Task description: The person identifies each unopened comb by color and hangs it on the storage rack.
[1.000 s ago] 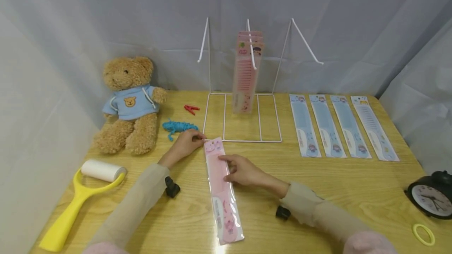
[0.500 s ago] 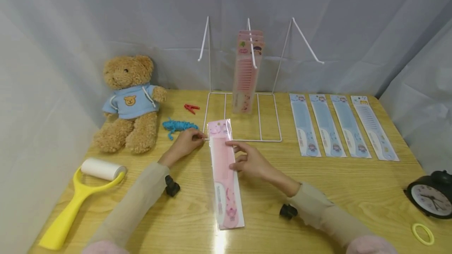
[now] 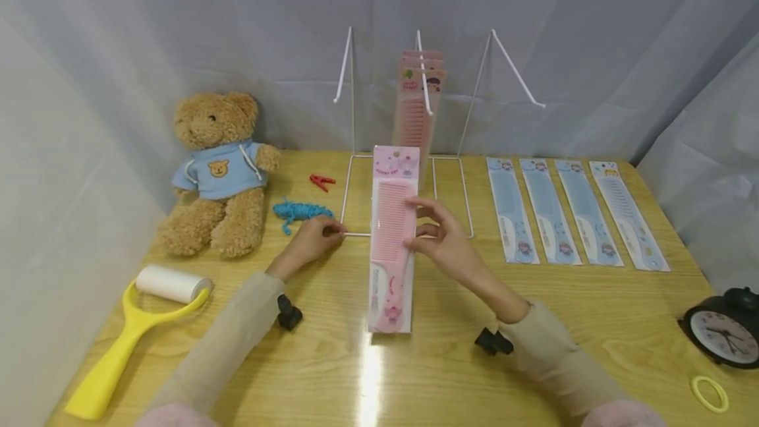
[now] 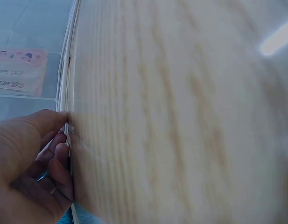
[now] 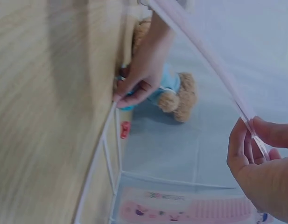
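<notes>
A pink comb in a clear-fronted package point(image 3: 393, 236) stands nearly upright above the table, its printed face toward me. My right hand point(image 3: 447, 239) pinches its right edge between thumb and fingers, as the right wrist view also shows. My left hand point(image 3: 308, 246) pinches the front left corner of the white wire rack point(image 3: 465, 196) at table level. More packaged pink combs point(image 3: 412, 117) hang one behind another on the rack's middle hook point(image 3: 424, 81). The held comb hides their lower part and some of the rack's base.
Several packaged blue combs point(image 3: 548, 213) lie in a row at right. A teddy bear point(image 3: 219, 176), red clip point(image 3: 322, 182), blue rope toy point(image 3: 299, 211) and yellow-handled roller point(image 3: 136, 328) are at left. A black alarm clock point(image 3: 726, 331) and yellow ring point(image 3: 709, 394) sit at right.
My right hand has raised the packaged pink comb off the table, moved it forward and slightly right, and tilted it upright. The left hand has stayed at the rack's corner.
</notes>
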Demonstrator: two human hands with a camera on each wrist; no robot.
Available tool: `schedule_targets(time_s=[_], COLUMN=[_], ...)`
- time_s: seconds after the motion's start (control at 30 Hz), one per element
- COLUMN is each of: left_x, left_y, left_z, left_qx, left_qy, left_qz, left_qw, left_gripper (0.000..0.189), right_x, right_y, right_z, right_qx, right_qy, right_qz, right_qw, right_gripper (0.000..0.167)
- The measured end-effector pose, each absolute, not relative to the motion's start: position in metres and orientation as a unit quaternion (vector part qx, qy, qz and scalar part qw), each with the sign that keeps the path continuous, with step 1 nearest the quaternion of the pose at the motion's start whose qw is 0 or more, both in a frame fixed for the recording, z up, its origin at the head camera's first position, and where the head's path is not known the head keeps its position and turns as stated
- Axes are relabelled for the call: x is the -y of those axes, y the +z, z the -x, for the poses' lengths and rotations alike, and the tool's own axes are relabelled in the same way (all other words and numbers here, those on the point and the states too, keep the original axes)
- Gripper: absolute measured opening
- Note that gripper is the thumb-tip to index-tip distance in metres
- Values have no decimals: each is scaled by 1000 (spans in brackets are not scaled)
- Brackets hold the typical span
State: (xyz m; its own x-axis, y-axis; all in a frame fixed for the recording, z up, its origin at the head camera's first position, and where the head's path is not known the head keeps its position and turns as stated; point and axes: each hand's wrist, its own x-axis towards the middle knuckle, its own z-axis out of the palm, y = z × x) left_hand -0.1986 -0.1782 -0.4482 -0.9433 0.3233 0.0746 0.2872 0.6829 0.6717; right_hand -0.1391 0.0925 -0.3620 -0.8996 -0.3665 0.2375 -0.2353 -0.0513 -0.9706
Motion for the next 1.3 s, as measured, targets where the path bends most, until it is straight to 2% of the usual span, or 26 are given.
schedule_targets(time_s=[0.2,0.53,1.0,1.3], left_x=[178,178,179,178], left_y=[-449,-447,-448,-450], left_z=[200,199,198,199], left_qx=[-916,-915,-914,-914], left_qy=[363,368,371,372], left_qz=[-165,-162,-163,-160], left_qw=[31,40,37,34], left_gripper=[13,13,12,12], right_x=[-102,-107,-108,-107], right_y=[-347,-336,-333,-337], right_z=[138,143,155,175], right_qx=[-682,-676,-698,-715], right_qy=[-694,-695,-679,-664], right_qz=[227,229,212,201], right_qw=[-41,-88,-82,-85], right_gripper=[56,56,56,57])
